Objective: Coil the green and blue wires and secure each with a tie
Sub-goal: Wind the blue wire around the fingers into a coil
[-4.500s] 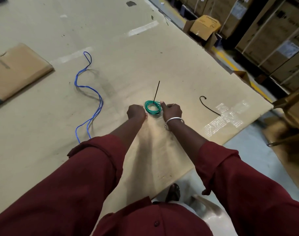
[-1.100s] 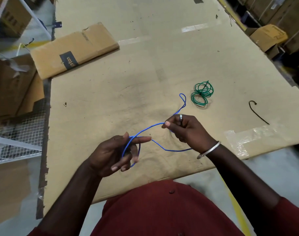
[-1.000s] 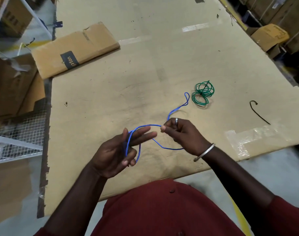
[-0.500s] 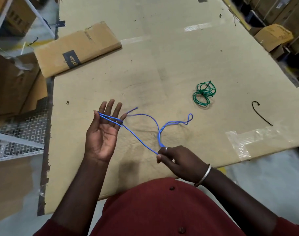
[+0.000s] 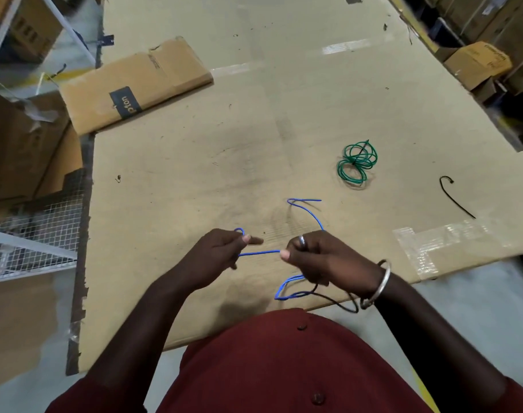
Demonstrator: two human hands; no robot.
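Observation:
The blue wire (image 5: 258, 252) runs between both hands above the cardboard-covered table (image 5: 284, 120). My left hand (image 5: 217, 254) grips one part of it, a small loop showing above the fingers. My right hand (image 5: 317, 259) pinches it a short way to the right; loops hang below that hand and the free end curls up behind it. The green wire (image 5: 356, 163) lies coiled on the table at the far right, a black tie around it. A second black tie (image 5: 455, 198) lies loose further right.
A flattened cardboard box (image 5: 135, 84) lies at the far left of the table. Clear tape (image 5: 427, 248) patches the table's near right edge. Wire-mesh shelving (image 5: 34, 234) stands to the left. Stacked cartons (image 5: 477, 61) line the right side.
My left hand has dropped from raised with spread fingers to gripping the blue wire. My right hand has come up close beside it, and loops of wire now hang below it.

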